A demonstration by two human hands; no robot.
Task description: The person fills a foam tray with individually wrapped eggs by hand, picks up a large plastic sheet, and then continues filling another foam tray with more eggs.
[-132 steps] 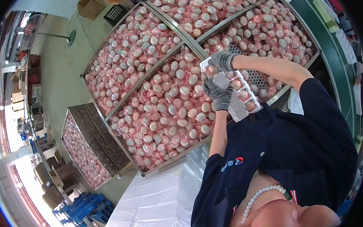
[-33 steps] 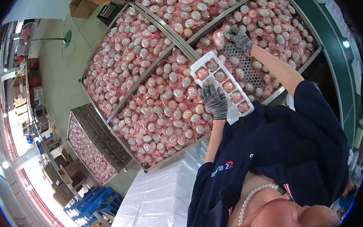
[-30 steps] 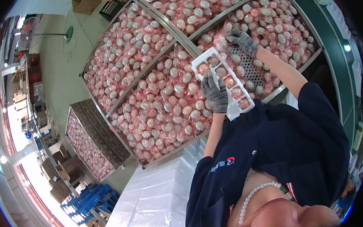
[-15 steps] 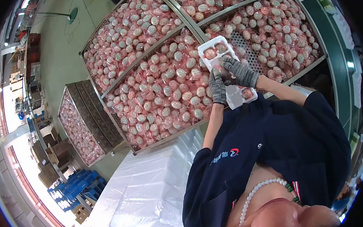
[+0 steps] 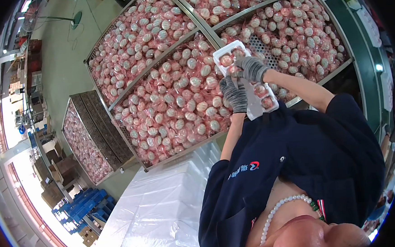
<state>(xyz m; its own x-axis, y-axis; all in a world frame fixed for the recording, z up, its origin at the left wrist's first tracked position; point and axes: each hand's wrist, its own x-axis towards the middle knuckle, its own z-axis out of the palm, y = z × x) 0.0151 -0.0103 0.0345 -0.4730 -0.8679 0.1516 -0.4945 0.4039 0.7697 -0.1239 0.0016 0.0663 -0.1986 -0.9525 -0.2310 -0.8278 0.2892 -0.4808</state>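
A white compartment tray (image 5: pixel 252 109) lies tilted over the front edge of the egg bins, close to my chest. Wrapped eggs (image 5: pixel 226 60) sit in its far end, and others (image 5: pixel 267 102) sit at its near right side. My right hand (image 5: pixel 251 69), in a grey striped glove, reaches over the tray's middle with its fingers closed on a pink-wrapped egg (image 5: pixel 234 70). Against the tray's left side is my left hand (image 5: pixel 234 95), gloved alike, its fingers curled close to the right fingertips. What the left fingers hold, if anything, is hidden.
Metal-framed bins of wrapped eggs (image 5: pixel 178 97) spread ahead. A perforated bin floor (image 5: pixel 265 49) shows beyond the tray. Plastic-covered stacks (image 5: pixel 153 207) stand at front left, near another egg bin (image 5: pixel 85 139) and blue crates (image 5: pixel 82 205). A green surface (image 5: pixel 367 77) runs along the right.
My hands have shifted slightly left and drawn apart. The tray's near half shows more, with a second wrapped egg visible there. The whole view has moved slightly.
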